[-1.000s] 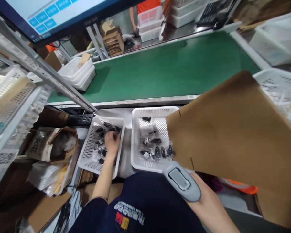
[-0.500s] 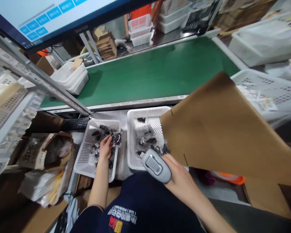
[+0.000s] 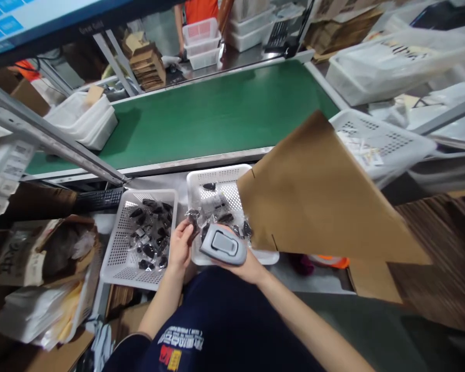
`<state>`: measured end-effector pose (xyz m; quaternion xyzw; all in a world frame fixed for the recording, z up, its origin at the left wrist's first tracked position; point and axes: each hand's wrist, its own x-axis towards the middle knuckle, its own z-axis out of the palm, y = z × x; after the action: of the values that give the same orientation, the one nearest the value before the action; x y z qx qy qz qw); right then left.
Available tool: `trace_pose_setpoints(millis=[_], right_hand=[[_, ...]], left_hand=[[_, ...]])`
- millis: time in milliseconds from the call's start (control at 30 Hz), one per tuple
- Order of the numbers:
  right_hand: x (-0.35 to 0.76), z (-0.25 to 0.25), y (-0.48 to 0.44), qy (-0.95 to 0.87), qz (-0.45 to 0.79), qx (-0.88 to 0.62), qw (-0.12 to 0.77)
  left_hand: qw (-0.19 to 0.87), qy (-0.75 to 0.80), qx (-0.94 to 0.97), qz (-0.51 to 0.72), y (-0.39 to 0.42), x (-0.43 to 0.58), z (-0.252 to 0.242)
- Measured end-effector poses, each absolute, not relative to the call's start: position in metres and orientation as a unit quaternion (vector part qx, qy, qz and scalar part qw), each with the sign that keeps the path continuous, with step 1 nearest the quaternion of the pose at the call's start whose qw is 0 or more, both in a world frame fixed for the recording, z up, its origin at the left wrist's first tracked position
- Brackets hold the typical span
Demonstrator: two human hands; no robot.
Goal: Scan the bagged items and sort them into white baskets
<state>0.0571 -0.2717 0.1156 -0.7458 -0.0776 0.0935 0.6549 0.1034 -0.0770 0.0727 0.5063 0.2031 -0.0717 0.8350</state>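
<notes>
Scanner | now beside packet | left hand raised packet from basket

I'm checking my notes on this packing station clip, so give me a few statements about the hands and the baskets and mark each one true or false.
1. The right hand holds a grey scanner. True.
2. The left basket and the right basket both contain small dark items in clear wrapping. True.
3. The left hand is empty. False: it pinches a clear packet near the gap between the baskets.
4. The conveyor belt is blue. False: it is green.
5. A brown cardboard sheet overlaps the right basket's right side. True.
</notes>
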Motion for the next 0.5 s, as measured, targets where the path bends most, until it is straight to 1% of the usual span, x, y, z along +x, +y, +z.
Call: trace_pose_setpoints(millis=[100, 267, 333, 500], right_hand=[[0.047, 0.112, -0.275, -0.187, 0.067, -0.760, 0.618], [0.032, 0.114, -0.282, -0.314, 0.033, -0.818, 0.481], [0.031, 0.115, -0.287, -0.295, 0.035, -0.837, 0.459], [0.040, 0.118, -0.305, -0.183, 0.027, -0.856, 0.482]], left_hand=[[0.863, 0.269, 0.418, -0.085, -0.083, 0.105, 0.079], [0.875, 0.365, 0.305, -0.092, -0.085, 0.117, 0.093], [0.874, 0.380, 0.291, -0.081, -0.084, 0.120, 0.098], [0.890, 0.306, 0.330, -0.077, -0.082, 0.112, 0.097]])
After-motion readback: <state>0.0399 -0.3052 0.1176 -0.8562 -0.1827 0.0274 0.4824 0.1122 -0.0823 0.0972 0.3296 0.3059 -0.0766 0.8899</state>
